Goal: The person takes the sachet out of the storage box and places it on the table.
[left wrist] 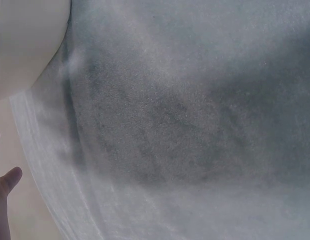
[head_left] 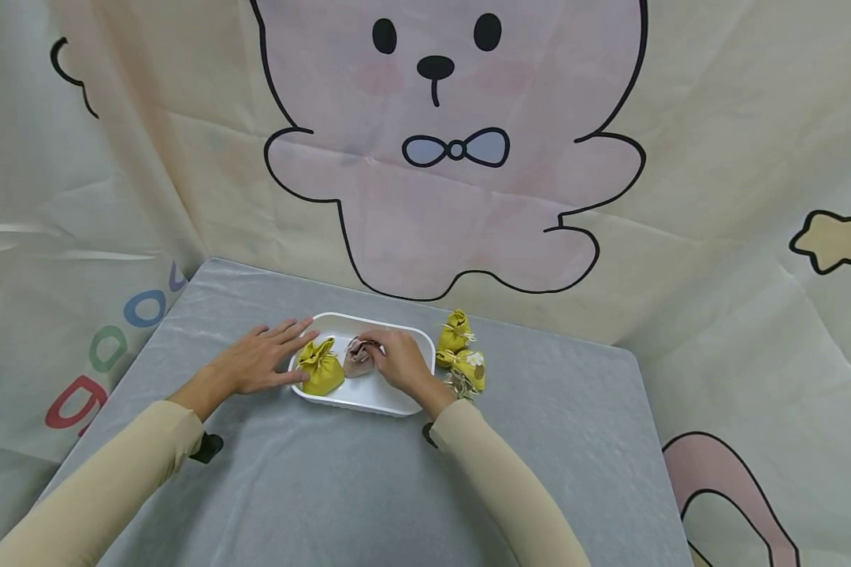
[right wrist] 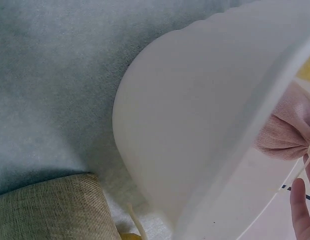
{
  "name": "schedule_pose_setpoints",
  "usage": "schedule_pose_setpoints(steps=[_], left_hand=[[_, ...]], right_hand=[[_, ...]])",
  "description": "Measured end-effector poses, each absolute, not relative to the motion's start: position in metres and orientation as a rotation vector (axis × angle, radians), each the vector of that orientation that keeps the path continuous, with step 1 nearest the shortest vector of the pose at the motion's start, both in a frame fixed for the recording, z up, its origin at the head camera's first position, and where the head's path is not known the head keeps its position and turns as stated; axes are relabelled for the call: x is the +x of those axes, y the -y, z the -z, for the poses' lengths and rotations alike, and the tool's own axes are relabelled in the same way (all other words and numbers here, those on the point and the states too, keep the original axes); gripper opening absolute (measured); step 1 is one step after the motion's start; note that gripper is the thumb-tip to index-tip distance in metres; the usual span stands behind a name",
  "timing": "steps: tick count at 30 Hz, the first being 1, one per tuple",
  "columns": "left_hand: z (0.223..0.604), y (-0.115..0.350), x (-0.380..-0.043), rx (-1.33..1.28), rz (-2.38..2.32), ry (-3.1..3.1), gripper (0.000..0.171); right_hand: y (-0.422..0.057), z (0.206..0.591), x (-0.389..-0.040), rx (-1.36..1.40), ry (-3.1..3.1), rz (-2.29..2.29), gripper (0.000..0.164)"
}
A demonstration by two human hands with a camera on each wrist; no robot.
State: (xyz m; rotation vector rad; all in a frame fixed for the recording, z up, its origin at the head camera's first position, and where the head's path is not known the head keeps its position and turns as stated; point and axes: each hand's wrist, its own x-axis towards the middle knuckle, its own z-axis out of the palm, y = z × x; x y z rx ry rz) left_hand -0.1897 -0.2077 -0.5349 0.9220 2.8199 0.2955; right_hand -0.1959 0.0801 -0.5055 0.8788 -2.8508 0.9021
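Note:
A white tray (head_left: pixel 390 400) holds a yellow drawstring pouch (head_left: pixel 322 370) at its left end and a dusty-pink drawstring pouch (head_left: pixel 357 361) near its middle. My right hand (head_left: pixel 400 361) reaches over the tray's right side and pinches the gathered neck of the pink pouch. In the right wrist view the pink pouch (right wrist: pixel 287 125) shows its pleated cloth, with fingertips (right wrist: pixel 299 205) at its tie. My left hand (head_left: pixel 258 361) lies at the tray's left rim, fingers extended, thumb beside the yellow pouch. The left wrist view catches only a thumb (left wrist: pixel 11 181) at its edge.
Just right of the tray are a plain yellow pouch (head_left: pixel 455 331), a yellow pouch with a white flower (head_left: pixel 470 368) and a grey-beige pouch (head_left: pixel 459 384). A grey cloth (head_left: pixel 553 441) covers the table. Behind it hangs a printed curtain (head_left: pixel 461 228).

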Motion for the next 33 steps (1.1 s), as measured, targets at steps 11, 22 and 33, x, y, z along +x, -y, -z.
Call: schedule_pose_setpoints(steps=[11, 22, 33], left_hand=[[0.534, 0.207, -0.19, 0.93, -0.299, -2.823, 0.084], [0.536, 0.208, -0.19, 0.911, -0.303, -2.815, 0.085], [0.535, 0.207, -0.189, 0.911, -0.301, -2.819, 0.085]], right_hand=[[-0.082, 0.504, -0.195, 0.885, 2.818, -0.906, 0.019], [-0.09, 0.493, -0.196, 0.838, 2.831, -0.881, 0.021], [-0.108, 0.472, -0.202, 0.82, 2.727, -0.921, 0.018]])
